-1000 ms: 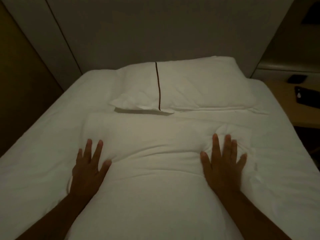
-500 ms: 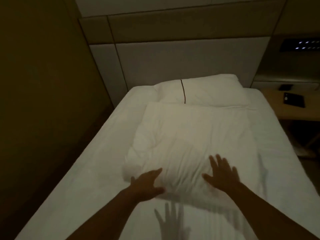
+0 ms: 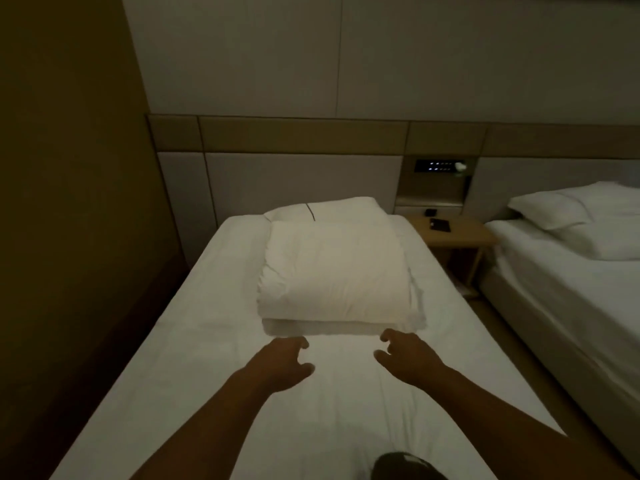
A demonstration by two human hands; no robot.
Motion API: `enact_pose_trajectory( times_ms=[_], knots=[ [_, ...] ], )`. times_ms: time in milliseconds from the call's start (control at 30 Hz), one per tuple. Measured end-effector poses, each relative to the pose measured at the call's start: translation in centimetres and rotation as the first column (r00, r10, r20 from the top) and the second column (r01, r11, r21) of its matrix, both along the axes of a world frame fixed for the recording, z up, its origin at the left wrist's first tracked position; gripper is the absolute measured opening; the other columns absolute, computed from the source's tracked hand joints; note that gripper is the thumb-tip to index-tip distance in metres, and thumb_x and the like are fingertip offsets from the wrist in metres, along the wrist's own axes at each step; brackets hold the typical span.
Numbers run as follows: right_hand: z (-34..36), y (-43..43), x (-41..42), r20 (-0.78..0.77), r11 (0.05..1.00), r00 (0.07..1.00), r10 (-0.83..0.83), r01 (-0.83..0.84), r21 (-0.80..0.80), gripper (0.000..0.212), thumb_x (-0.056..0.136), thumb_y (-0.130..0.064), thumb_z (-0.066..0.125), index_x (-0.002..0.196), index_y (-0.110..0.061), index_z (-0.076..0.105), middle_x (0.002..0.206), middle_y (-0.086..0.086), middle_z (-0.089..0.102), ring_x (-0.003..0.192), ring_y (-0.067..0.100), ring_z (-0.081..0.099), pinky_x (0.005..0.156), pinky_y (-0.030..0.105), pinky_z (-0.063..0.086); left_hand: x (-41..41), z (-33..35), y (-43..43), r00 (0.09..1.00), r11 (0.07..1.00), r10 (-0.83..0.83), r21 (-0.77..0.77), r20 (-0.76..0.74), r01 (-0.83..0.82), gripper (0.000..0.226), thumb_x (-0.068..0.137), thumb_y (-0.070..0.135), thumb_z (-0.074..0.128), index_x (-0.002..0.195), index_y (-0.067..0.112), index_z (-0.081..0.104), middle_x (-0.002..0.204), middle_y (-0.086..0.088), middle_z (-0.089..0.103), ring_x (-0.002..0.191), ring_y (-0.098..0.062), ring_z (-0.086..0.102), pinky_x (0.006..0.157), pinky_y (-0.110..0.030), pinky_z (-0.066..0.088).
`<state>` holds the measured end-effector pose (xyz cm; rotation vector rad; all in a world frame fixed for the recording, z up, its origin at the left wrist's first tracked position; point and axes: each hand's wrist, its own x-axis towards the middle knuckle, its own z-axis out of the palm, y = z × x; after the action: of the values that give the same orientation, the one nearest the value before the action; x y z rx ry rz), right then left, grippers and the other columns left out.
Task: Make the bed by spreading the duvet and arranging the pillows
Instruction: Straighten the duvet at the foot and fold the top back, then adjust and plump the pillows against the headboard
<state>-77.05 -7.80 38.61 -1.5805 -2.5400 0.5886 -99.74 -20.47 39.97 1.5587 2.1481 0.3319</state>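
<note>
Two empty: left hand [image 3: 284,363], right hand [image 3: 405,358] | folded duvet [image 3: 332,275] just beyond, apart

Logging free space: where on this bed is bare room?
Bare sheet fills the near half, from the folded duvet past the left hand and right hand; narrow strips flank the duvet. Crowded at the head: pillow behind duvet.

The left hand [image 3: 282,363] and right hand [image 3: 408,358] hovered loosely curled over the bed [image 3: 194,358], the folded duvet [image 3: 334,275] lying at twelve o'clock.
</note>
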Motion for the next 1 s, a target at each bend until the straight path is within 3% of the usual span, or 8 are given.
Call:
enact_pose_trajectory(
  times_ms=[267,533,800,933,1000],
  knots=[
    [2.0,-9.4,3.9,-0.003,0.999,0.999,-0.035,0.035,-0.001,0.047,0.091,-0.045,0.053,0.132,-0.020,0.049,0.117,0.002,0.064,0.106,0.017,0.062,0.092,0.032,0.050,3.8,1.0,-7.3,0.997,0.998,-0.066,0.003,-0.038,0.066,0.055,0.090,0.044,0.056,0.139,0.022,0.044,0.140,-0.003,0.052,0.125,-0.018,0.051,0.103,-0.035,0.044],
    [3.2,-14.3,11.7,-0.045,0.998,0.997,-0.064,0.063,-0.028,0.048,0.090,-0.045,0.052,0.133,-0.023,0.047,0.125,0.002,0.059,0.112,0.019,0.059,0.094,0.032,0.048,12.7,2.4,-10.7,0.992,0.995,-0.101,-0.013,-0.069,0.101,0.051,0.093,0.042,0.054,0.138,0.023,0.044,0.134,-0.001,0.055,0.120,-0.016,0.054,0.099,-0.029,0.044],
    [5.2,-15.4,30.5,-0.037,0.996,0.996,-0.081,0.082,0.023,0.046,0.090,-0.047,0.049,0.130,-0.024,0.047,0.122,0.000,0.059,0.112,0.018,0.057,0.094,0.032,0.046,30.4,5.3,-10.3,0.978,0.984,-0.174,0.020,-0.118,0.178,0.050,0.091,0.044,0.055,0.136,0.023,0.046,0.132,-0.001,0.056,0.119,-0.016,0.054,0.099,-0.031,0.045],
    [4.8,-15.4,42.9,-0.065,0.995,0.994,-0.087,0.090,0.045,0.044,0.091,-0.044,0.051,0.128,-0.020,0.049,0.104,-0.004,0.056,0.104,0.014,0.056,0.093,0.029,0.044,42.6,5.5,-8.3,0.967,0.973,-0.223,0.030,-0.125,0.228,0.049,0.091,0.045,0.054,0.134,0.023,0.047,0.133,-0.001,0.056,0.122,-0.017,0.052,0.102,-0.032,0.043],
    [4.7,-15.3,49.8,-0.053,0.993,0.994,-0.099,0.102,0.052,0.052,0.091,-0.047,0.047,0.132,-0.016,0.047,0.111,-0.003,0.054,0.106,0.012,0.052,0.099,0.027,0.039,49.4,5.4,-7.5,0.969,0.972,-0.230,0.033,-0.085,0.234,0.047,0.091,0.045,0.056,0.132,0.023,0.049,0.131,-0.001,0.057,0.121,-0.017,0.053,0.101,-0.032,0.043]
  ],
)
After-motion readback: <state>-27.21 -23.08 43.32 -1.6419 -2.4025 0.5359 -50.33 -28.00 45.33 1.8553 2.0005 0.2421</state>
